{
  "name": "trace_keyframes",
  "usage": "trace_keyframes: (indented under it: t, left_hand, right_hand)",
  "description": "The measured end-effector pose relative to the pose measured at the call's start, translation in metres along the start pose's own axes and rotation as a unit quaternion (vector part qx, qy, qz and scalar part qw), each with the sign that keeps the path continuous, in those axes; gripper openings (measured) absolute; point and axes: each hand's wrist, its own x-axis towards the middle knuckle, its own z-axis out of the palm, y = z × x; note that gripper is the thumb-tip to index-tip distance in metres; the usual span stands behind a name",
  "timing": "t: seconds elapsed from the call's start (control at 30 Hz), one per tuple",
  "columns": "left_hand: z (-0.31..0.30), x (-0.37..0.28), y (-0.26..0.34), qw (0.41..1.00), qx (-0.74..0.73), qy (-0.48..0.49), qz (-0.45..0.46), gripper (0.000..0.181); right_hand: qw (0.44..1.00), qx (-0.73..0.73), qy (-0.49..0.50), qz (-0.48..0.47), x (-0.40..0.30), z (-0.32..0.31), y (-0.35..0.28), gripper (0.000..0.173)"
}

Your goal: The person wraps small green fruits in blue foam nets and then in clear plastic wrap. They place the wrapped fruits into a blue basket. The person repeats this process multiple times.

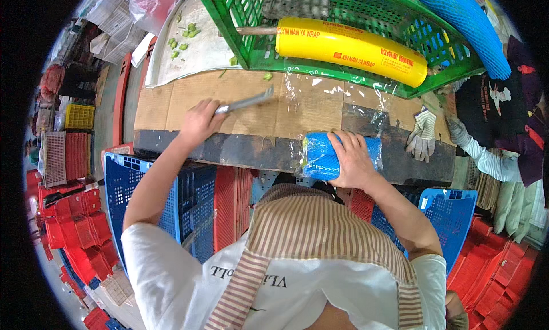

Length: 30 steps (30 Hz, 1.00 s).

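Observation:
My left hand [201, 120] grips one end of a metal blade-like tool [245, 102], held over the cardboard-covered part of the work table. My right hand [354, 158] rests on a bundle in blue foam netting [319, 156] with clear film around it, at the table's near edge. Clear plastic film [334, 94] stretches from the bundle towards a yellow roll of cling wrap [351, 50]. That roll sits on a rod across a green plastic crate [266, 66] lying on its side. What is inside the netting is mostly hidden; a yellow-green bit shows at its left end.
A striped work glove [422, 135] lies on the table at right, near a co-worker's gloved hand [458, 130]. Green scraps [191, 30] lie on a white cloth [167, 68]. Blue crates [141, 192] stand below the table edge. Blue foam netting [472, 29] hangs at upper right.

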Motion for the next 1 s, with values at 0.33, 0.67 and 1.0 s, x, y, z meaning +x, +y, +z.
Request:
trace_keyframes:
  t: [0.33,0.67,1.0]
  left_hand:
    - [0.045,0.042,0.158,0.82,-0.568,-0.007,-0.072,0.064]
    - [0.018,0.058,0.268,0.769,-0.637,0.051,0.026,0.014]
    - [-0.006,0.085,0.277,0.848,-0.512,0.119,0.069,0.01]
  right_hand:
    - [0.549,0.721,-0.354,0.232,-0.007,-0.017,0.089,0.083]
    - [0.446,0.855,-0.199,0.174,-0.081,-0.03,0.067,0.098]
    - [0.556,0.801,-0.176,0.136,-0.118,-0.029,0.03,0.111]
